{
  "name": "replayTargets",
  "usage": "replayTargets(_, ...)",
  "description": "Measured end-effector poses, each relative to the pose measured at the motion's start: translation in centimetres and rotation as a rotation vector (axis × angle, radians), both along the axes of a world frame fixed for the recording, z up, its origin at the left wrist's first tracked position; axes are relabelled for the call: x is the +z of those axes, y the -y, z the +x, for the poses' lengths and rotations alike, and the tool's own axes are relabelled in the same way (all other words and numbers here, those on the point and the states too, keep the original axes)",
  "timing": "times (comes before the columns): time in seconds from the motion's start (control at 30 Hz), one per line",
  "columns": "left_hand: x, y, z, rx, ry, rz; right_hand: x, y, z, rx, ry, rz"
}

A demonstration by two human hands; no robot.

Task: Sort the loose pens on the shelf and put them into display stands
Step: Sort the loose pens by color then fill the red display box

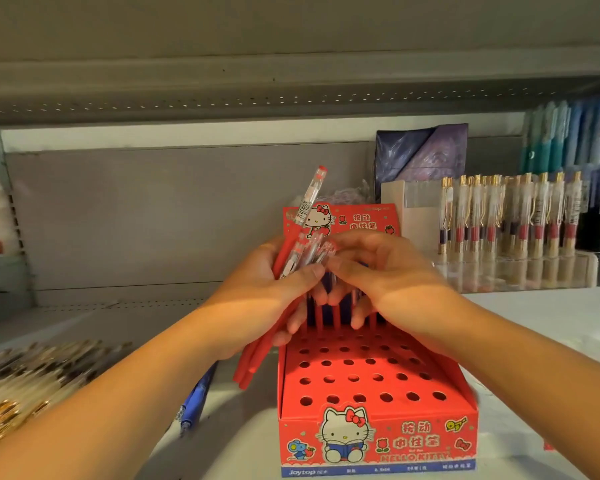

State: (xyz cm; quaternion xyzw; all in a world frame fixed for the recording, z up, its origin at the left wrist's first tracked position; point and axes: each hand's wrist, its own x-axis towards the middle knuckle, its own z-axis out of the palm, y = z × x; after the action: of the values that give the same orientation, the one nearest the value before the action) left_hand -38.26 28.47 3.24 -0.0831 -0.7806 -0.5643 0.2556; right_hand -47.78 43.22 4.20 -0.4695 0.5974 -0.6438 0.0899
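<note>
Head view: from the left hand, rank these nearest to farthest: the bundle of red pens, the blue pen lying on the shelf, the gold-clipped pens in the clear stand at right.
1. Bundle of red pens: gripped in the left hand itself.
2. Blue pen: lying on the shelf below the left forearm, left of the red display stand.
3. Gold-clipped pens: upright in the clear stand, far right and behind.

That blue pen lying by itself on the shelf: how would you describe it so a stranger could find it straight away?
Start at the red display stand with the cartoon cat on its front. Just to its left, on the shelf under the person's left forearm, lies a blue pen, flat and angled. It is the only blue one there; the pens in the left hand are red.
</note>
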Motion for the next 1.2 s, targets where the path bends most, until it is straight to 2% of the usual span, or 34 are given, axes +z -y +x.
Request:
replayTargets(0.33, 0.5, -0.3, 0.2, 0.047, 0.013, 0.093, 0.4, 0.1, -0.1, 0.079, 0.210, -0.239)
replayTargets(0.5, 0.7, -0.2, -0.1, 0.224, -0.075, 0.067, 0.7, 0.2, -0.3, 0.055, 0.239, -0.374)
replayTargets(0.7, 1.1, 0.7, -0.3, 0.456, -0.172, -0.018, 1.0, 0.3, -1.5, -0.100, 0.200, -0.503)
replayTargets(0.8, 1.2, 0.9, -0.3, 0.478, -0.171, -0.037, 0.7, 0.6, -2.1, -0.149, 0.091, -0.414)
replayTargets(1.13, 1.0, 0.0, -0.1, 0.305, -0.082, 0.024, -1.6, 2.0, -2.6, -0.173, -0.156, -0.142)
replayTargets(1.2, 0.9, -0.1, -0.1, 0.287, -0.085, 0.027, -1.9, 2.0, -2.6, -0.202, -0.285, -0.046)
